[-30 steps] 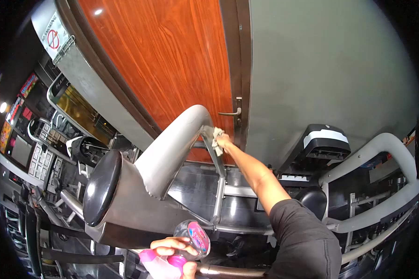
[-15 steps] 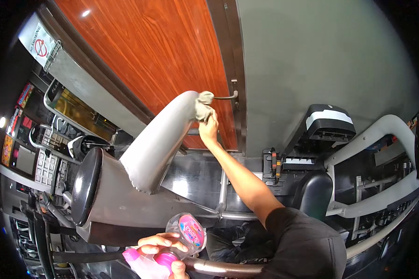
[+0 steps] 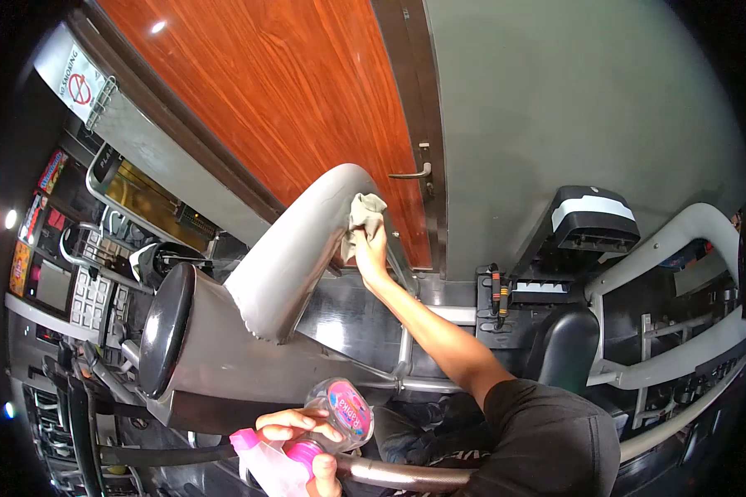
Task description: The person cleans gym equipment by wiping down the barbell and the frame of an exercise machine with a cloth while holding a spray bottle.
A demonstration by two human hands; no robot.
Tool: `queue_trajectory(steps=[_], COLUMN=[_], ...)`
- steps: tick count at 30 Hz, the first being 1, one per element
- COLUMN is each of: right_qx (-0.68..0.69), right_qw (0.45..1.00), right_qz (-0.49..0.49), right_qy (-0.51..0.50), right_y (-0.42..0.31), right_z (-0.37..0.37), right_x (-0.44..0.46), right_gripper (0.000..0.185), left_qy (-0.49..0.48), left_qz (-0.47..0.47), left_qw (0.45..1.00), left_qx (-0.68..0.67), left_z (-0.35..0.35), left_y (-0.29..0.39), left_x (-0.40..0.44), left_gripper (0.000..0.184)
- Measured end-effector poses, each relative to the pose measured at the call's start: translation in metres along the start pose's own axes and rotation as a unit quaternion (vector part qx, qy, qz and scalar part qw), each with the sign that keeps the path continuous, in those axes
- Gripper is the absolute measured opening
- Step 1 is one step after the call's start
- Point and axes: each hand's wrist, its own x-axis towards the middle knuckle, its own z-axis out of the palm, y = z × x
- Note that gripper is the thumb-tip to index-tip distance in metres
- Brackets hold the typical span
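Observation:
My right hand (image 3: 371, 250) is closed on a crumpled beige cloth (image 3: 366, 217), pressed against the right side of a thick grey machine arm (image 3: 294, 253) near its bent upper end. Low in the view, my left hand (image 3: 302, 431) wraps round the neck of a clear spray bottle (image 3: 348, 414). The bottle has a pink collar and a pink label reading "Rapika", and it is tilted with its base up and to the right. My palm is partly hidden behind the bottle's spray head.
Behind the machine stands a reddish wooden door (image 3: 282, 99) with a metal handle (image 3: 414, 172). A black round pad (image 3: 167, 331) sits on the machine's left end. To the right are a black seat pad (image 3: 565, 344) and a grey curved frame (image 3: 704, 228). A metal bar (image 3: 406, 475) crosses in front of me.
My right hand and the cloth have moved down, from the tip of the grey arm onto its right side. My left hand still holds the bottle. The view has shifted slightly.

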Motion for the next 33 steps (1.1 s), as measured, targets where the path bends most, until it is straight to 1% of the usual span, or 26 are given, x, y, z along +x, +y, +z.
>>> queue_trajectory(steps=[1, 3, 4, 5, 6, 7, 9, 10, 11, 13, 14, 15, 17, 18, 20, 21, 22, 23, 25, 26, 27, 29, 31, 32, 33], right_qx=[0.001, -0.086, -0.029, 0.053, 0.144, 0.231, 0.221, 0.21, 0.313, 0.378, 0.376, 0.437, 0.493, 0.483, 0.473, 0.465, 0.429, 0.39, 0.315, 0.246, 0.251, 0.182, 0.16, 0.065, 0.042], right_qw=[1.0, 0.996, 0.98, 0.942, 0.901, 0.844, 0.843, 0.843, 0.824, 0.785, 0.787, 0.778, 0.765, 0.771, 0.78, 0.811, 0.844, 0.874, 0.906, 0.921, 0.93, 0.912, 0.918, 0.92, 0.92], right_qz=[-0.001, 0.011, 0.14, 0.291, 0.376, 0.457, 0.461, 0.465, 0.445, 0.446, 0.445, 0.418, 0.393, 0.4, 0.407, 0.354, 0.319, 0.281, 0.263, 0.267, 0.221, 0.262, 0.196, 0.181, 0.179], right_qy=[-0.001, -0.019, 0.138, 0.158, 0.161, 0.16, 0.166, 0.173, 0.155, 0.206, 0.204, 0.169, 0.132, 0.109, 0.05, -0.029, -0.049, -0.068, -0.105, -0.139, -0.151, -0.259, -0.304, -0.342, -0.345], right_y=[0.006, 0.043, 0.056, 0.085, 0.122, 0.16, 0.217, 0.229, 0.208, 0.153, 0.128, 0.106, 0.059, 0.031, 0.011, 0.013, 0.017, 0.001, -0.03, -0.036, -0.058, -0.076, -0.091, -0.109, -0.114], right_z=[-0.005, -0.018, -0.011, -0.021, -0.034, -0.042, -0.045, -0.046, -0.039, -0.016, -0.007, 0.002, 0.011, 0.015, 0.011, 0.004, 0.003, 0.001, -0.009, -0.016, -0.016, -0.033, -0.037, -0.039, -0.039], right_x=[0.005, 0.019, 0.025, 0.04, 0.055, 0.067, 0.081, 0.085, 0.085, 0.076, 0.072, 0.067, 0.051, 0.04, 0.025, 0.015, 0.003, -0.013, -0.048, -0.061, -0.079, -0.1, -0.123, -0.129, -0.135], right_gripper=[0.033, 0.041, 0.041, 0.038, 0.035, 0.032, 0.03, 0.028, 0.024, 0.023, 0.023, 0.023, 0.024, 0.025, 0.025, 0.027, 0.029, 0.032, 0.028, 0.032, 0.036, 0.041, 0.042, 0.041, 0.039], left_qy=[-0.003, -0.006, 0.0, 0.006, 0.008, 0.008, 0.01, 0.015, 0.02, 0.023, 0.023, 0.025, 0.024, 0.028, 0.031, 0.036, 0.031, 0.026, 0.036, 0.05, 0.064, 0.07, 0.04, 0.03, 0.033], left_qz=[-0.005, -0.008, -0.009, -0.01, -0.007, -0.01, -0.016, -0.01, -0.005, -0.006, -0.004, -0.003, -0.008, -0.011, -0.012, -0.01, -0.009, -0.008, -0.014, -0.03, -0.044, -0.041, -0.016, -0.016, -0.014], left_qw=[1.0, 1.0, 1.0, 1.0, 1.0, 1.0, 1.0, 1.0, 1.0, 1.0, 1.0, 1.0, 1.0, 1.0, 0.999, 0.999, 0.999, 0.999, 0.998, 0.995, 0.991, 0.992, 0.997, 0.998, 0.998], left_qx=[-0.002, -0.002, 0.0, 0.001, 0.001, 0.005, 0.011, 0.005, -0.002, -0.003, -0.004, -0.004, -0.013, -0.01, -0.026, -0.022, -0.029, -0.037, -0.046, -0.077, -0.108, -0.093, -0.06, -0.053, -0.053], left_z=[0.001, 0.001, 0.001, 0.001, 0.001, 0.001, 0.001, 0.002, 0.002, 0.001, 0.001, 0.001, 0.001, 0.001, 0.001, 0.001, 0.002, 0.003, 0.006, 0.007, 0.008, 0.007, 0.006, 0.004, 0.004], left_y=[0.002, 0.003, 0.002, 0.002, 0.002, 0.002, 0.002, 0.002, 0.002, 0.001, 0.0, 0.0, 0.001, 0.001, 0.0, 0.001, 0.001, 0.001, 0.004, 0.006, 0.007, 0.006, 0.003, 0.003, 0.003], left_x=[0.002, 0.002, 0.002, 0.002, 0.003, 0.002, 0.002, 0.003, 0.002, 0.001, 0.001, 0.001, 0.001, 0.0, 0.0, 0.001, 0.002, 0.002, 0.001, 0.001, 0.001, 0.0, 0.001, 0.0, 0.0], left_gripper=[0.046, 0.046, 0.046, 0.046, 0.046, 0.046, 0.046, 0.046, 0.046, 0.046, 0.047, 0.047, 0.047, 0.047, 0.047, 0.047, 0.048, 0.048, 0.048, 0.05, 0.053, 0.052, 0.049, 0.048, 0.048])
